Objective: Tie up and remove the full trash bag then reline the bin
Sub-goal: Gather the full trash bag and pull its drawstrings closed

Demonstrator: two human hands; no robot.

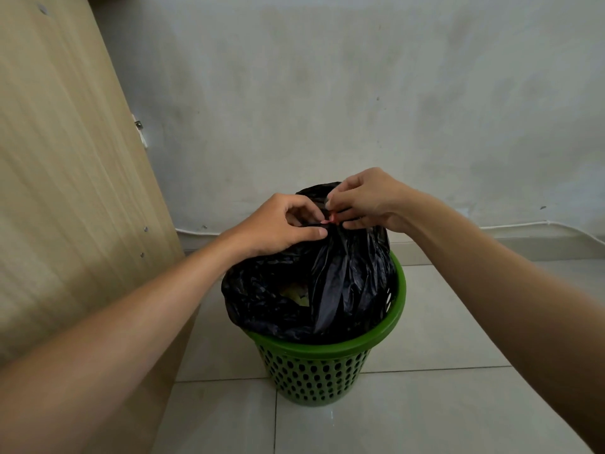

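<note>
A black trash bag (340,283) sits in a green perforated bin (314,378) on the tiled floor. The bag's top is gathered into a neck above the bin, with a loose tuft standing up behind my hands. My left hand (278,224) pinches the neck from the left. My right hand (363,199) grips it from the right, fingers curled on the plastic. A small red band (330,220) shows between my fingertips at the neck. On the left the bag still gapes, and some yellowish rubbish (296,293) shows inside.
A light wooden cabinet panel (65,178) stands close on the left of the bin. A stained grey wall (360,93) rises behind it, with a white cable (523,224) along its base. Pale floor tiles (442,322) spread to the right and front.
</note>
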